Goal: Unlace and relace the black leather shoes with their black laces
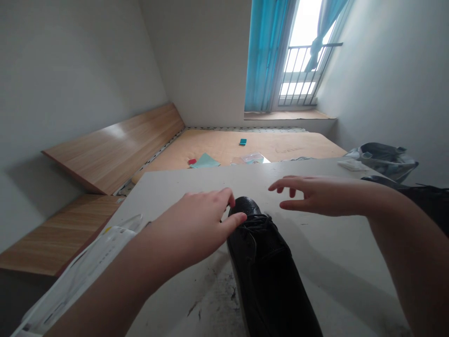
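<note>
A black lace-up shoe [277, 276] lies on the white tabletop [336, 262], pointing away from me, with its laces near the far end. My left hand [196, 224] is at that far end, its thumb on the shoe's upper beside the laces and its curled fingers at the left side. To the right of the shoe, my right hand [308, 194] hovers above the table. Its fingers are apart and hold nothing. The near end of the shoe runs out of view at the bottom.
A clear plastic bag [105, 252] lies at the table's left edge. On the right are a white packet [352, 164], another black shoe [424, 196] and a grey bag [386, 157]. Beyond the table, a bed board [217, 140] carries several small papers.
</note>
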{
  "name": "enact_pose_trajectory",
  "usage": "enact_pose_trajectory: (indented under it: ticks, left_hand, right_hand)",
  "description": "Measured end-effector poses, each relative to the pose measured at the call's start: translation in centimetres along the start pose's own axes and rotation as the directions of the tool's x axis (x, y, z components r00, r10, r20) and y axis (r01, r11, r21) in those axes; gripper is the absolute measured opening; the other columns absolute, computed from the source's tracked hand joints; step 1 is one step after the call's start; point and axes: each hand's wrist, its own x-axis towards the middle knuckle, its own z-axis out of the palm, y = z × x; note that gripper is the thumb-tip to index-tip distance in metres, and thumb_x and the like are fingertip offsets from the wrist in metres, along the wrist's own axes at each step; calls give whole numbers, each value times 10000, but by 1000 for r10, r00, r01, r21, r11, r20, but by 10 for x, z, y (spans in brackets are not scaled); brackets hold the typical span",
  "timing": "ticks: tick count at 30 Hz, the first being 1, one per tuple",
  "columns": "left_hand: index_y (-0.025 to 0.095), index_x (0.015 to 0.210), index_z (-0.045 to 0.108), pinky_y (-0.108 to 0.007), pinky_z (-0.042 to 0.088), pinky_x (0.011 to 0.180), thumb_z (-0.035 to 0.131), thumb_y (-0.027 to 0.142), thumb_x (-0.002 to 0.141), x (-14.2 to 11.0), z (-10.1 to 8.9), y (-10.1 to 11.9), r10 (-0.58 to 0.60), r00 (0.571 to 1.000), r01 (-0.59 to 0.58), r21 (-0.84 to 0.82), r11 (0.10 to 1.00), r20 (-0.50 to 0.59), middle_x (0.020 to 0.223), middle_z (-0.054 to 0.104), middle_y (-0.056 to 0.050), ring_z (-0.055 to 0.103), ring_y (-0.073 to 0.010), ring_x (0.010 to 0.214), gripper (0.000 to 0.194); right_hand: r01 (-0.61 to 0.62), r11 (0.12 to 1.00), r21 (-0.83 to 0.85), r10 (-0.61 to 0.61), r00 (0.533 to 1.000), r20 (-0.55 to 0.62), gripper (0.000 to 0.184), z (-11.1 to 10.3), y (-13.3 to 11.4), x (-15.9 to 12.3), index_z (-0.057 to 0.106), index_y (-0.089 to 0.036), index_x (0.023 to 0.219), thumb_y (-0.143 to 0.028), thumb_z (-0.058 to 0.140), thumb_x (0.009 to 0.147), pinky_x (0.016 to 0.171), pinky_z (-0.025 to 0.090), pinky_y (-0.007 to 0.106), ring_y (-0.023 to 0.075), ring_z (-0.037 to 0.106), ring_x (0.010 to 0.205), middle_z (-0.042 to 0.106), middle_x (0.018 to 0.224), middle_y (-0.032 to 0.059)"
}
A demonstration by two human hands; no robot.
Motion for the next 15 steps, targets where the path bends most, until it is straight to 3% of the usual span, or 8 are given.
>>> enact_pose_trajectory:
  ticks: [3,7,11,15]
  left_hand:
    - [231,1058,602,-426,358,920,552,391,911,4,5,5,191,981,-190,57,980,-30,1096,659,-50,570,-269,1021,223]
    - [199,815,627,-474,322,969,618,260,872,10,17,9,259,962,-270,132,954,90,808,681,-24,601,-233,833,84]
    - [196,697,602,-455,336,947,492,270,939,13,21,9,304,945,-321,150,935,122,678,655,-2,585,-205,721,276]
    - [199,639,567,-392,384,812,364,303,987,12,11,6,263,952,-284,127,950,158,643,643,-1,563,-210,711,415]
  right_hand:
    - [142,989,43,-146,981,124,419,2,-18,-4,615,-302,1108,-612,511,846,744,453,351,235,586,918,618,1155,42]
    - [207,975,82,-220,948,230,259,7,-30,0,570,-231,868,-487,533,877,670,421,310,202,562,816,629,909,25]
    - [240,967,81,-252,938,236,253,9,-32,5,527,-210,806,-446,508,896,642,386,298,178,520,751,594,828,13]
    - [236,971,27,-236,944,230,261,3,-34,1,511,-206,788,-428,467,917,621,372,289,157,485,696,558,788,1]
